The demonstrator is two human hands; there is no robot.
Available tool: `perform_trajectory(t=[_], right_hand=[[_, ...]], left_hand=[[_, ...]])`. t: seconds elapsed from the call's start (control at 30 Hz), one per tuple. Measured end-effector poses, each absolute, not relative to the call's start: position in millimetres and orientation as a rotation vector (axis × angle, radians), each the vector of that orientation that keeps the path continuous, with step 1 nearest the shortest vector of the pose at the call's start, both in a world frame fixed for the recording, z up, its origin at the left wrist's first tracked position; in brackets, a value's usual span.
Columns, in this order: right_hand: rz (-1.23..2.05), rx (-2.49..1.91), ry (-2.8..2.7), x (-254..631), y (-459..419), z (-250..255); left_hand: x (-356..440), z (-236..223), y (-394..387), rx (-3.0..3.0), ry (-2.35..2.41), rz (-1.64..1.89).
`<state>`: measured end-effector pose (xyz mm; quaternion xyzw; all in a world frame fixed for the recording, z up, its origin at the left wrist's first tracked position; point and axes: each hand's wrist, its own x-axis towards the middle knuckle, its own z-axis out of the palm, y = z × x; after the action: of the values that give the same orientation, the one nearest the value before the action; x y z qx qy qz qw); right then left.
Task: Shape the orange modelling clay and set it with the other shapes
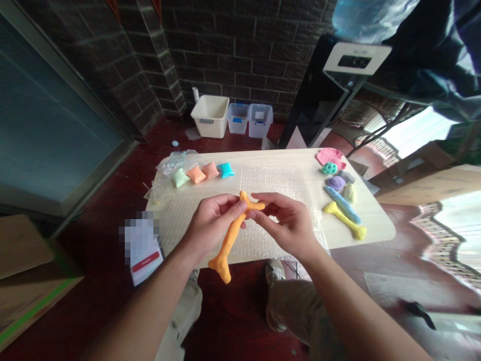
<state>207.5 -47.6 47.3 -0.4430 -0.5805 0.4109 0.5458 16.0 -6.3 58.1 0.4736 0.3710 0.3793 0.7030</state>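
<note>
An orange bone-shaped piece of modelling clay (232, 235) hangs at a slant above the near edge of the table, forked at both ends. My left hand (210, 220) pinches it near the upper end, thumb lying across it. With thumb and fingers, my right hand (287, 220) closes around the side prong at that same end. The lower forked end dangles free past the table edge. Beneath both hands lies a sheet of bubble wrap (278, 178). Some fingertips behind the clay are hidden.
Several soft packets (196, 174) lie at the table's far left beside crumpled clear plastic (161, 175). To the right are a yellow clay bone (344, 220), a blue clay roll (342, 204) and other clay shapes. Bins (211, 116) stand by the wall, near a water dispenser (319, 90).
</note>
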Motion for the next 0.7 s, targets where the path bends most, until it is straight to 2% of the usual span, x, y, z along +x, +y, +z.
perform_trajectory(t=[0.17, 0.37, 0.7], right_hand=[[0.774, -1.046, -1.657, 213.7, -44.5, 55.2], [0.693, -1.1, -1.775, 214.7, -44.6, 60.6], [0.832, -1.198, -1.6, 208.6, -49.6, 53.3]], left_hand=[[11.0, 55.1, -3.9, 0.959, 0.804, 0.734], [7.4, 54.3, -4.5, 0.906, 0.803, 0.662], [7.9, 56.7, -4.4, 0.951, 0.819, 0.711]])
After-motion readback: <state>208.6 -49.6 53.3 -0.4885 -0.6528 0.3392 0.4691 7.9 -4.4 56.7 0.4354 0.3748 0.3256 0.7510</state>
